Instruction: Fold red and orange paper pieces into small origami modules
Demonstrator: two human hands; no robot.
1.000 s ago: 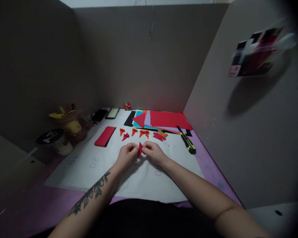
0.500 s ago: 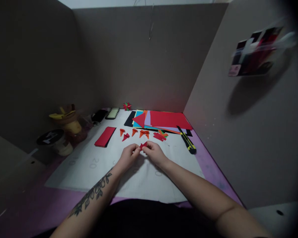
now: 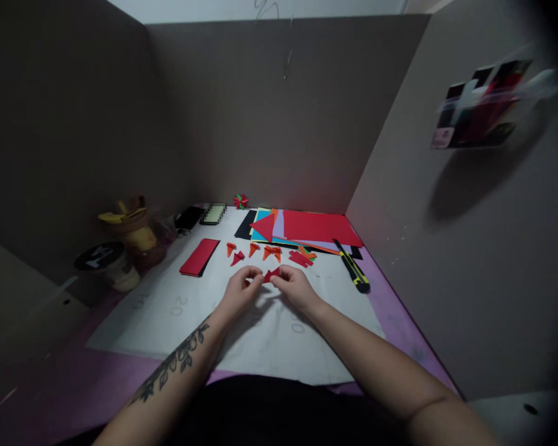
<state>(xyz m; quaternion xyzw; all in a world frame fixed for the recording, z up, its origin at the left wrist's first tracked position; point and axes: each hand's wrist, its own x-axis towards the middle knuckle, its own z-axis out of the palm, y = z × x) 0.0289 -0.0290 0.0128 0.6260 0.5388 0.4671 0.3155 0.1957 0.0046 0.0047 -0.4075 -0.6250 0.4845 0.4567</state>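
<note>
A small red folded paper piece point(image 3: 271, 274) is between my two hands, above the white sheet point(image 3: 190, 334). My left hand point(image 3: 242, 288) pinches its left end between thumb and finger. On its right side, my right hand point(image 3: 294, 286) grips it the same way. Just beyond my hands lie several orange folded pieces point(image 3: 272, 253) and one red folded piece point(image 3: 237, 257). Red paper strips point(image 3: 301, 258) lie to their right with orange and green ones.
At the left is a stack of red rectangles point(image 3: 199, 256), with a jar point(image 3: 116, 266) and a pot of tools point(image 3: 137, 232) farther out. Coloured sheets point(image 3: 320, 227) lie at the back. A yellow-black cutter point(image 3: 353, 269) is at the right. A paper star point(image 3: 240, 201) stands behind.
The view has shifted slightly. My fingers have moved a little apart around the red piece, and both hands still hold it.
</note>
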